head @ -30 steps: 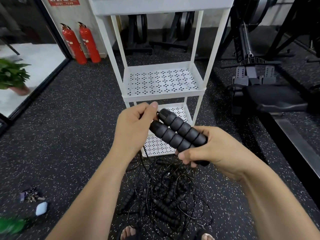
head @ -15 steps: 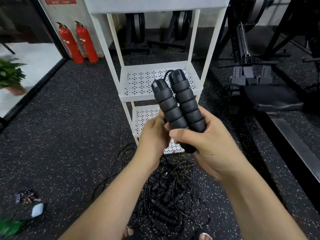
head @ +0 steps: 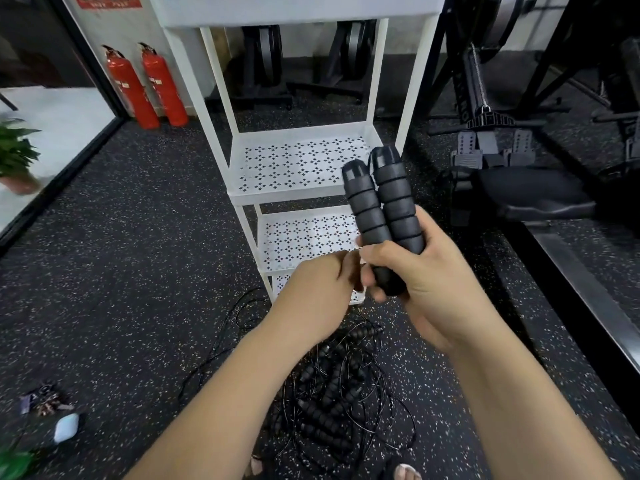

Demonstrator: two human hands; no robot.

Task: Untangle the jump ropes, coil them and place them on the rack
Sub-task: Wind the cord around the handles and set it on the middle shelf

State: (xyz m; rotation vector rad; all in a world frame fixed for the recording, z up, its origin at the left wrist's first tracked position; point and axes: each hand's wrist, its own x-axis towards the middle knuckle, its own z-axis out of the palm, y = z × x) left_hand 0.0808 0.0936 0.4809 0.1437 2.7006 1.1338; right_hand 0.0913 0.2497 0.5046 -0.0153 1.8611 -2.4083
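Jump-rope handles (head: 382, 209), pair: ribbed foam, probably light and grippy. The right hand (head: 429, 282) grips their lower ends, side by side, upright. Left hand (head: 318, 292): curled at handle bases, hold not discernible. Cord thin, likely springy; take at handles. Tangled ropes (head: 339, 403): floor, at rack (head: 294, 197) foot.

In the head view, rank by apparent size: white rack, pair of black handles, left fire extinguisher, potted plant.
1. white rack
2. pair of black handles, nearest the camera
3. left fire extinguisher and potted plant: alike, plant cropped, not ranked
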